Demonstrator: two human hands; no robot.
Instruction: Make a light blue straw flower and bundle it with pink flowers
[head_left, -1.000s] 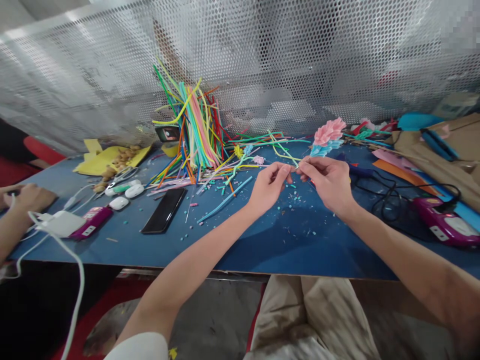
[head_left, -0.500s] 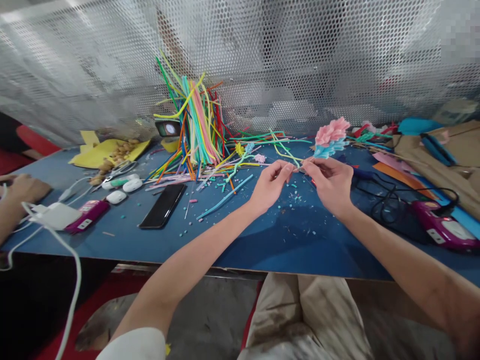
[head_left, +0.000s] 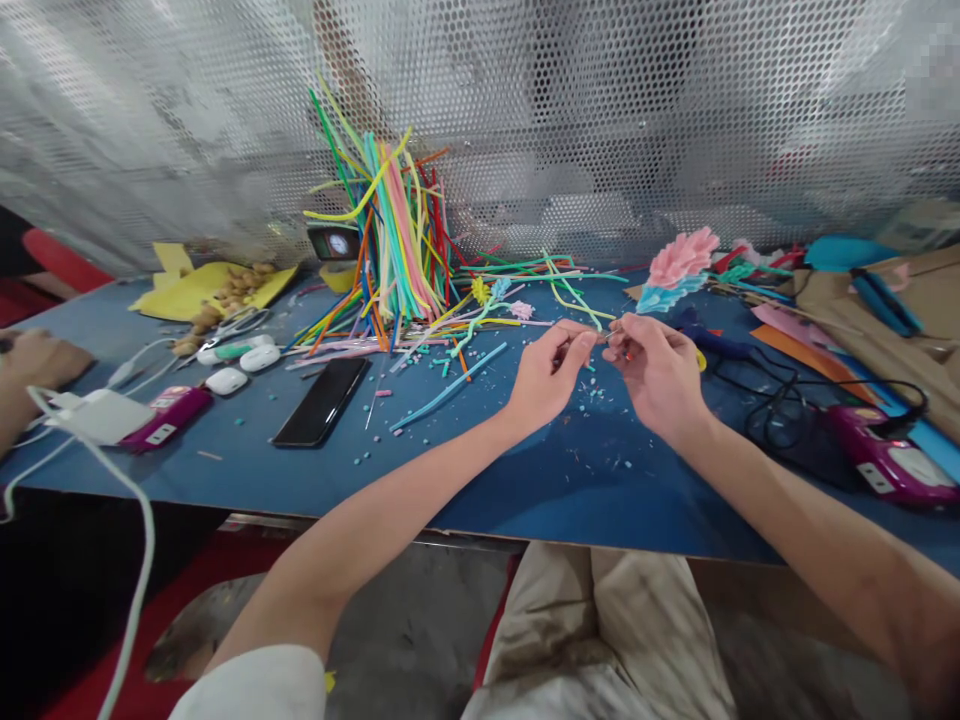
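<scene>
My left hand (head_left: 551, 375) is closed in a pinch, thumb against curled fingers, above the middle of the blue table. Facing it a short distance away, my right hand (head_left: 660, 370) is also closed, with its fingertips together. Between the two sets of fingertips runs a thin wire-like strand (head_left: 606, 340), too small to make out well. Just beyond the right hand is a fluffy pink and light-blue pipe-cleaner piece (head_left: 681, 265); whether it touches the hand I cannot tell. Small pipe-cleaner flowers in yellow (head_left: 480, 291) and pale pink (head_left: 521, 310) lie past my left hand.
Bundled pipe cleaners (head_left: 394, 235) stand before the perforated metal screen (head_left: 600, 130). A black phone (head_left: 321, 402), white charger (head_left: 97, 415) and purple power strip (head_left: 169, 415) lie left. Another person's hand (head_left: 49, 360) rests at far left. Cables (head_left: 772, 400) and brown paper (head_left: 840, 310) are right.
Both hands stay close together at the strand, and the right hand has turned, its fingers curling more. The pink and blue piece now appears slightly farther right. The whole view has shifted a little.
</scene>
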